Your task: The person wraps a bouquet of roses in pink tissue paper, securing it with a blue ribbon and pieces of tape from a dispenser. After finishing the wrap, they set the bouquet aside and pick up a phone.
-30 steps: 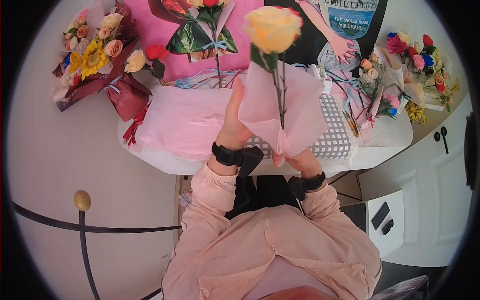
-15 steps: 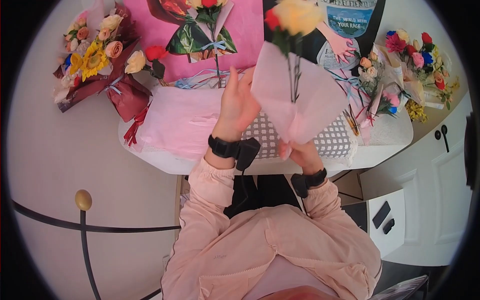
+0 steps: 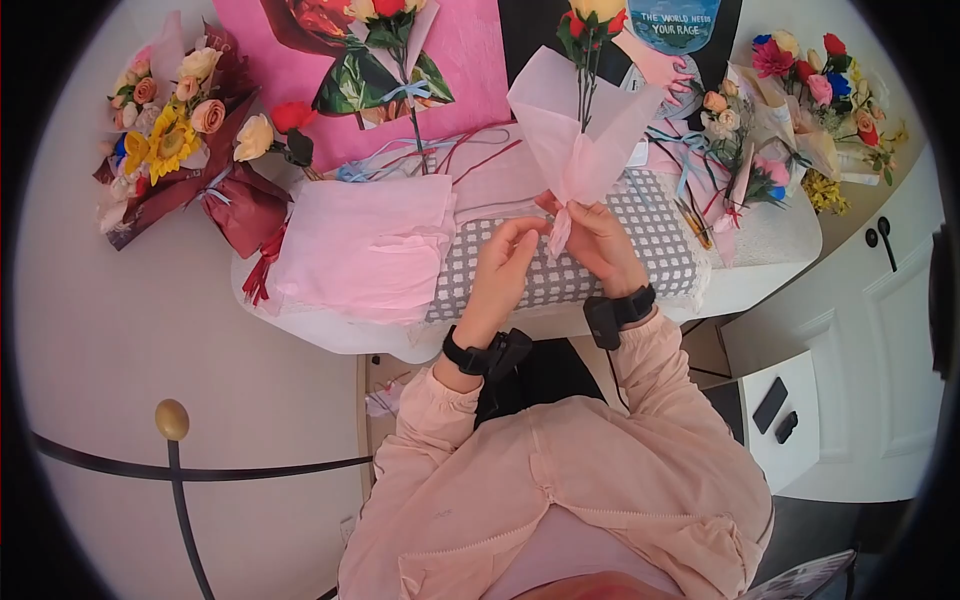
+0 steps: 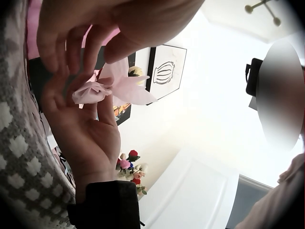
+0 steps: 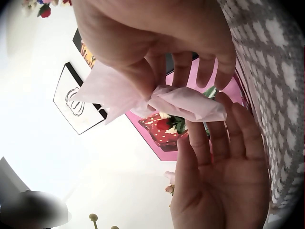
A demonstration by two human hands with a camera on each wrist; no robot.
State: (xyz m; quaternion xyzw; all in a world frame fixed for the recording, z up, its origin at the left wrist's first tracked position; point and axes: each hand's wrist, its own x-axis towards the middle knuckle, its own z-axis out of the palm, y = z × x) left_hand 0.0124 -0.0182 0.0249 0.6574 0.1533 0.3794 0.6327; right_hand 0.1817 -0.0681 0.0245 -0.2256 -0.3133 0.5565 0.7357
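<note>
Item 1: wrapped flower, 1 pc. Pink wrap (image 3: 570, 130), flared at top, gathered to a narrow neck & short crumpled tail; dk. green stems (image 3: 587, 100) inside; yellow rose (image 3: 597, 8) w/ red blooms, partly cut off by top of head view. Held above desk (image 3: 310, 325), R. of ctr., bloom end twd. rear edge, tail twd. front edge.

Item 2: R. hand (image 3: 603, 240). Grip clamped: thumb & fingers pinch neck of wrap.

Item 3: L. hand (image 3: 505, 272). Grip apart, holds nil; fingers relaxed, just beside tail; contact w/ tail can't tell.

Item 4: grey/wht. checked cloth (image 3: 500, 265), beneath both hands, along front edge, ctr. to R.

Item 5: pink sheets (image 3: 365, 250), stacked, twd. front L. corner.

Item 6: ribbons (image 3: 390, 165), blue & red, loose, nr. rear edge.

Item 7: slim orange/dk. tool (image 3: 694, 222), twd. R. end, type unclear.

Item 8: sunflower bouquet (image 3: 165, 150), dk. red wrap, at L. end.

Item 9: mixed bouquets (image 3: 820, 90), at R. end, nr. rear corner.
</note>
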